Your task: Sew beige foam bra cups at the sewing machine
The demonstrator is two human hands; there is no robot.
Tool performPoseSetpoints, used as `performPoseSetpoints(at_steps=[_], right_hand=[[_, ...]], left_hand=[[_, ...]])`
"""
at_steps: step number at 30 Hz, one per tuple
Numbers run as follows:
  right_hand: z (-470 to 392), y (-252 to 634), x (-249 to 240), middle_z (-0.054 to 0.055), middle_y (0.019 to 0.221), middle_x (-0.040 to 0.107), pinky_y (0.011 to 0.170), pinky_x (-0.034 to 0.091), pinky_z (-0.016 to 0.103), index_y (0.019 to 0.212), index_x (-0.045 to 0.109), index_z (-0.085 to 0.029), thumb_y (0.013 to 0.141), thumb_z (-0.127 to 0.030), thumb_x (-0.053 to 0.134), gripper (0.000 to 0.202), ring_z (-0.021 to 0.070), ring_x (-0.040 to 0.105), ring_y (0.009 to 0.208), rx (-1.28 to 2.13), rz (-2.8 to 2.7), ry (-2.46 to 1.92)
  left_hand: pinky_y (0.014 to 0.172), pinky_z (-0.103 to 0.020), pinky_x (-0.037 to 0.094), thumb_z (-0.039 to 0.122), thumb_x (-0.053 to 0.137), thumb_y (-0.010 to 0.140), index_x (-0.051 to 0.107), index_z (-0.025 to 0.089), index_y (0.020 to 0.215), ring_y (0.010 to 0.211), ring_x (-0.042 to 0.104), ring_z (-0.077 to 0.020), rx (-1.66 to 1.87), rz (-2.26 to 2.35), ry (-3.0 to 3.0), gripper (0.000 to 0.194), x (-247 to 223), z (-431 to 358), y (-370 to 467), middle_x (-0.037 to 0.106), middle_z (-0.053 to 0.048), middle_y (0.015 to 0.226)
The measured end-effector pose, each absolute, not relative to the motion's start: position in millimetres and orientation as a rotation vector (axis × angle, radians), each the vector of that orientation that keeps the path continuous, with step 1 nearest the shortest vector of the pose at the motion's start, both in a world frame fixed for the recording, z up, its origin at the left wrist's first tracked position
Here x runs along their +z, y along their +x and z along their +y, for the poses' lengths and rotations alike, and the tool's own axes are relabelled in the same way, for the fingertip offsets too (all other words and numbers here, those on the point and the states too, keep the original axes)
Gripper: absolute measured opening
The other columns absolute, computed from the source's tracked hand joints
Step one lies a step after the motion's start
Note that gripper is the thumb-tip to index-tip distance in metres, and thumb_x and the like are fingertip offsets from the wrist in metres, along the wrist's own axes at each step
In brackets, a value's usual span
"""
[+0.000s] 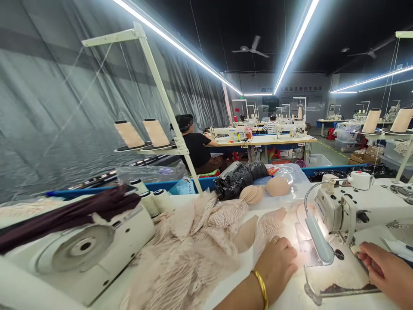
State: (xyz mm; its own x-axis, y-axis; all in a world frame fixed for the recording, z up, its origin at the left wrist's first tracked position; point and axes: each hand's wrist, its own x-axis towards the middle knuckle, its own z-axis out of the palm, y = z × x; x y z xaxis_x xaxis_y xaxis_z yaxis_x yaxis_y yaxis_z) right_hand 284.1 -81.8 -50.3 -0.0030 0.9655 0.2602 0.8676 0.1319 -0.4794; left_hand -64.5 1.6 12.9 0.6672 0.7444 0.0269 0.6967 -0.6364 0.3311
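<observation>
My left hand [278, 268], with a gold bangle at the wrist, rests to the left of the sewing machine's needle area. Its fingers are bent and pressed together on a piece of beige lace fabric [269, 226], part of which disappears under the hand. The white sewing machine [338, 206] has a small lit lamp [319, 239] shining on its metal bed plate [338, 271]. Over the right part of that plate, my right hand [382, 265] is closed with thumb and forefinger together; what lies between them is too small to make out.
A heap of beige lace pieces [190, 245] spreads left of my hands. Beige moulded cups [277, 186] and a black plastic bundle [240, 178] lie behind it. Another machine part [87, 254] with a handwheel stands left, beside a thread stand [164, 94]. A person [196, 146] sits ahead.
</observation>
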Motion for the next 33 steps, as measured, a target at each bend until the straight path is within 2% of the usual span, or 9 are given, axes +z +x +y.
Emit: performPoseSetpoints(at_steps=[4, 8, 10, 13, 16, 18, 22, 27, 33], right_hand=[[-88, 289, -55, 0.005, 0.090, 0.076, 0.071, 0.059, 0.034, 0.095, 0.067, -0.030, 0.084, -0.016, 0.053, 0.022, 0.0248, 0.074, 0.077, 0.153, -2.005, -1.741], [-90, 259, -35, 0.011, 0.118, 0.078, 0.081, 0.064, 0.038, 0.120, 0.074, -0.029, 0.092, -0.015, 0.052, 0.038, 0.0294, 0.078, 0.103, -0.038, -2.224, -1.589], [-87, 233, -18, 0.009, 0.116, 0.079, 0.082, 0.064, 0.036, 0.128, 0.072, -0.031, 0.099, -0.018, 0.053, 0.037, 0.0275, 0.078, 0.102, 0.045, -2.362, -1.439], [-78, 198, -1, 0.005, 0.104, 0.077, 0.077, 0.061, 0.034, 0.117, 0.073, -0.030, 0.100, -0.016, 0.052, 0.031, 0.0242, 0.074, 0.092, 0.155, -2.424, -1.316], [-71, 185, -2, 0.007, 0.104, 0.074, 0.075, 0.058, 0.033, 0.112, 0.073, -0.026, 0.098, -0.011, 0.050, 0.030, 0.0243, 0.070, 0.093, 0.092, -2.430, -1.242], [-70, 186, -9, 0.008, 0.094, 0.071, 0.069, 0.055, 0.031, 0.110, 0.073, -0.024, 0.097, -0.007, 0.045, 0.035, 0.0234, 0.068, 0.085, 0.016, -2.461, -1.214], [-75, 193, -13, 0.006, 0.083, 0.064, 0.063, 0.049, 0.028, 0.101, 0.074, -0.021, 0.097, -0.004, 0.040, 0.038, 0.0205, 0.063, 0.075, -0.039, -2.546, -1.136], [-77, 193, -7, 0.004, 0.081, 0.063, 0.063, 0.048, 0.027, 0.092, 0.069, -0.023, 0.095, -0.003, 0.043, 0.033, 0.0197, 0.062, 0.076, -0.002, -2.565, -1.144], [-73, 192, -15, 0.007, 0.093, 0.068, 0.069, 0.055, 0.031, 0.107, 0.066, -0.022, 0.101, -0.008, 0.042, 0.029, 0.0217, 0.066, 0.083, 0.074, -2.415, -1.161]], left_hand=[[0.100, -0.044, 0.053, 0.023, 0.076, 0.095, 0.071, 0.018, 0.100, 0.108, 0.061, -0.0267, 0.342, 1.061, 2.669, 0.008, -4, -5, -59, 0.069, -0.007, 0.115], [0.093, -0.041, 0.055, 0.031, 0.082, 0.092, 0.066, 0.018, 0.088, 0.104, 0.061, -0.0264, 0.556, 0.947, 2.822, 0.021, -20, -5, -59, 0.067, -0.008, 0.120], [0.092, -0.040, 0.054, 0.031, 0.084, 0.090, 0.063, 0.018, 0.083, 0.103, 0.060, -0.0252, 0.684, 0.856, 2.903, 0.025, -25, -4, -60, 0.066, -0.008, 0.120], [0.092, -0.037, 0.053, 0.029, 0.082, 0.090, 0.059, 0.019, 0.078, 0.100, 0.058, -0.0230, 0.804, 0.718, 3.012, 0.028, -24, -3, -60, 0.065, -0.008, 0.117], [0.093, -0.039, 0.049, 0.024, 0.070, 0.098, 0.057, 0.019, 0.081, 0.106, 0.058, -0.0229, 0.961, 0.571, 3.118, 0.022, -21, -3, -57, 0.066, -0.009, 0.119], [0.090, -0.040, 0.046, 0.019, 0.061, 0.101, 0.056, 0.019, 0.082, 0.100, 0.059, -0.0212, 1.032, 0.464, 3.185, 0.019, -19, -2, -54, 0.068, -0.006, 0.106], [0.081, -0.040, 0.041, 0.018, 0.055, 0.102, 0.054, 0.019, 0.082, 0.078, 0.054, -0.0190, 0.899, 0.481, 3.232, 0.020, -20, -1, -48, 0.060, -0.002, 0.080], [0.087, -0.043, 0.042, 0.029, 0.055, 0.103, 0.057, 0.020, 0.087, 0.083, 0.056, -0.0229, 0.742, 0.615, 3.165, 0.019, -19, -6, -47, 0.065, -0.005, 0.087], [0.085, -0.043, 0.040, 0.029, 0.053, 0.104, 0.054, 0.020, 0.083, 0.082, 0.055, -0.0220, 0.713, 0.605, 3.092, 0.023, -19, -6, -46, 0.068, -0.004, 0.089]])
